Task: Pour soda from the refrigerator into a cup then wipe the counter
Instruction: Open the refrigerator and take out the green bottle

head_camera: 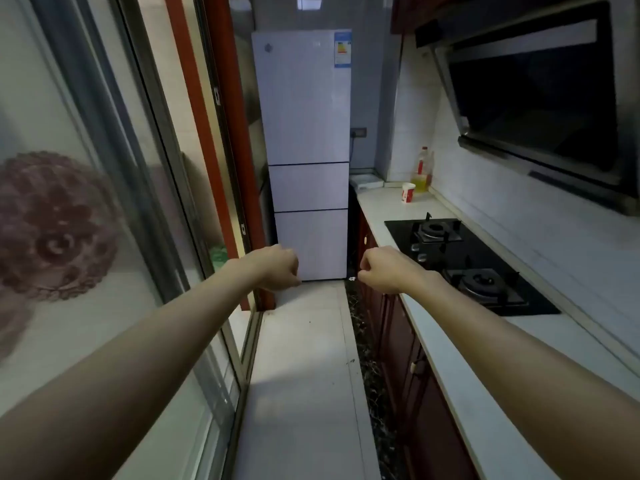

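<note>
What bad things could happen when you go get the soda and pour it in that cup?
1. The small white and red paper cup looks light; a fast pour could tip it onto the white countertop.
2. The tall yellow oil bottle stands close beside the cup, so an elbow might knock it.
3. The white three-door refrigerator sits at the end of a narrow aisle; its door may swing close to the counter.

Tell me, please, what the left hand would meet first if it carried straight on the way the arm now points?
Most likely the refrigerator, at its lowest door. The left hand is loosely closed, empty, and aimed down the aisle with only bare floor between. Depth is hard to judge, so it may still be well short of it.
</note>
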A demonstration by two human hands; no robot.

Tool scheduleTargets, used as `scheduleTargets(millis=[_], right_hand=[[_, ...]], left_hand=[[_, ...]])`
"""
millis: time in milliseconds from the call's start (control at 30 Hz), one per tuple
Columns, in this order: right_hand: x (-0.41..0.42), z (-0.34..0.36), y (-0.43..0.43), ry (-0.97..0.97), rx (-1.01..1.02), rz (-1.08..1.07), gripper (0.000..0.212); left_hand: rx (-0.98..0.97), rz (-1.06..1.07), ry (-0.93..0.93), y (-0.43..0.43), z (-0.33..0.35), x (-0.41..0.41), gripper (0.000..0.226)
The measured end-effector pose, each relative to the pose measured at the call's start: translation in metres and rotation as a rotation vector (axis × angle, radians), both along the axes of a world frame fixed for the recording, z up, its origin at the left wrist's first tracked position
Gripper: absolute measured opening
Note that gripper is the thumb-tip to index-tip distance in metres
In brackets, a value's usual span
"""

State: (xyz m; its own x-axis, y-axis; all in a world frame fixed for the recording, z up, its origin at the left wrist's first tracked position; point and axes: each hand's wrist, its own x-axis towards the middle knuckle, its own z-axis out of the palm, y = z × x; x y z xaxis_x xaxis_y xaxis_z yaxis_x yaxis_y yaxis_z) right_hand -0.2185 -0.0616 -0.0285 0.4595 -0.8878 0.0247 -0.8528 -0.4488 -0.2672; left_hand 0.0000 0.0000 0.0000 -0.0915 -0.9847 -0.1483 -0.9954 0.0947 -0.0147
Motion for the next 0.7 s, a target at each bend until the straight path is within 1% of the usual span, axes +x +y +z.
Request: scheduleTargets(millis=[133, 233, 400, 533, 700], right_hand=[[0.0, -0.003, -0.046, 0.02, -0.01, 0.014, 0.026], [0.006, -0.008, -0.081, -0.017, -0.042, 0.033, 0.027], [0.024, -0.023, -0.133, 0.012, -0.014, 0.064, 0.024], [0.043, -0.032, -0.174, 0.028, -0.001, 0.082, 0.029], [0.08, -0.036, -0.24, 0.04, -0.016, 0.064, 0.026]], left_hand=[[-0.002, 0.083, 0.0, -0.035, 0.0, 0.0, 0.032], [0.022, 0.092, -0.009, -0.062, -0.004, -0.002, 0.031], [0.027, 0.112, 0.023, -0.111, -0.013, 0.007, 0.027], [0.039, 0.096, 0.027, -0.152, -0.024, 0.026, 0.029], [0.023, 0.071, 0.03, -0.221, -0.035, 0.065, 0.034]])
